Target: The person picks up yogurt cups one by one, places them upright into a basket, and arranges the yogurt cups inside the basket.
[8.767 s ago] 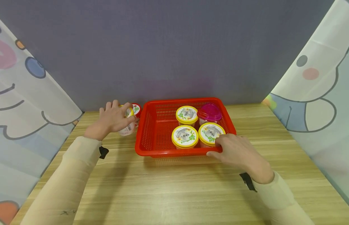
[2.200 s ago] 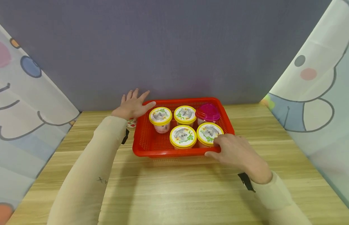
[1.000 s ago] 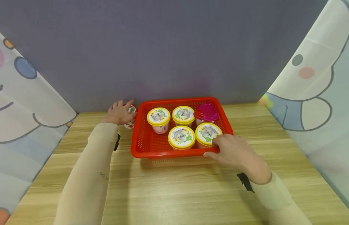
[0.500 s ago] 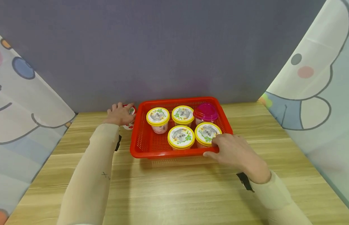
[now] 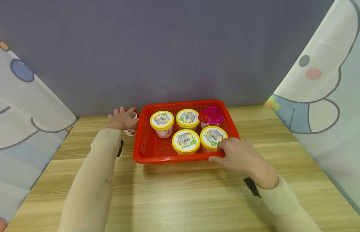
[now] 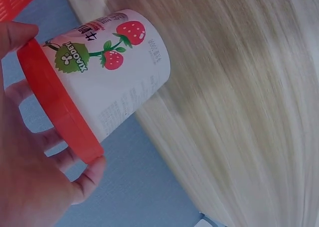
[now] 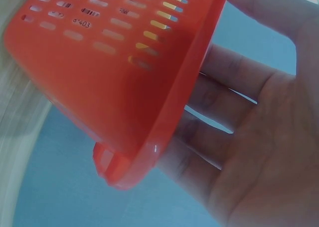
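My left hand grips a white tub printed with strawberries by its red lid, thumb on one side of the lid and fingers round the other. The tub stands close to the left side of a red plastic basket, mostly covered by the hand in the head view. With my right hand I hold the basket's front right rim, thumb outside and fingers over it. Inside the basket are several yellow-lidded tubs, one at the back left, and a tub with a magenta lid.
The basket sits on a wood-grain table, near a grey back panel. Cartoon-printed sheets hang along both sides. In the basket, a yellow-lidded tub stands at the front beside another.
The yellow-lidded tub that my left hand held earlier now stands in the basket's back left. My left hand has moved back left onto the red-lidded tub. The right hand stays on the rim.
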### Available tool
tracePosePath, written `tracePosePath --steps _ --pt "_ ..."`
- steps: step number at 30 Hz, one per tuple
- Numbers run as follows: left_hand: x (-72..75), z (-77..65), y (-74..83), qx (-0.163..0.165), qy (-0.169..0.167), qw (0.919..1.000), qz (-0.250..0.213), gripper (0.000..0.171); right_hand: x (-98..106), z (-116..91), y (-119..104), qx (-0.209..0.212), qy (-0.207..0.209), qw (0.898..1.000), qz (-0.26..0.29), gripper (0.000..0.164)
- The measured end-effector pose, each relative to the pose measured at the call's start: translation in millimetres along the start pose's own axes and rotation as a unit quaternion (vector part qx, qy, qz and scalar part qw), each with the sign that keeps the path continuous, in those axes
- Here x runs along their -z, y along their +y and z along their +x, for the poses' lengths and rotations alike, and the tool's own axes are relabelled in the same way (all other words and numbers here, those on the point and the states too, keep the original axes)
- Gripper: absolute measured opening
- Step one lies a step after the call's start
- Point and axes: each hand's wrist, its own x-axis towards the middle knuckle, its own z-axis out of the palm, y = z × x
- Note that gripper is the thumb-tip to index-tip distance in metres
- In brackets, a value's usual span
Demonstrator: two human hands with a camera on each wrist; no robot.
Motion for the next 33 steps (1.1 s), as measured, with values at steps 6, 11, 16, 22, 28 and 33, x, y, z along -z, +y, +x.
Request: tracePosePath --steps 6,11,16,22,28,33 --pt "-0.5 -0.5 -3.9 -0.004 0.002 1.0 -0.001 0.073 0.0 0.1 -1.8 0.005 0.006 1.0 -0.001 0.038" --pt "1.9 -4.5 -3.8 -0.008 -0.01 0.9999 -0.001 0.072 -0.3 0.3 -2.1 0.006 0.005 1.0 -0.001 0.038" --pt "2.7 -7.1 -4.3 -0.014 -0.018 0.9997 -0.002 0.067 -1.4 0.4 -1.9 0.006 0.004 1.0 0.0 0.039" --pt "-2.1 -8.8 -13.4 -0.035 0.005 0.9994 0.007 0.061 -1.6 -0.1 -1.8 0.001 0.001 1.0 0.001 0.038" --pt "-3.5 -15.5 -27.8 -0.038 0.028 0.9989 -0.006 0.064 -0.9 -0.6 -2.2 0.008 0.005 1.0 -0.006 0.039" --pt "-3.9 -20.7 -29.7 -0.046 0.031 0.9984 -0.008 0.065 -2.5 -1.2 -1.7 0.013 0.011 1.0 -0.006 0.039"
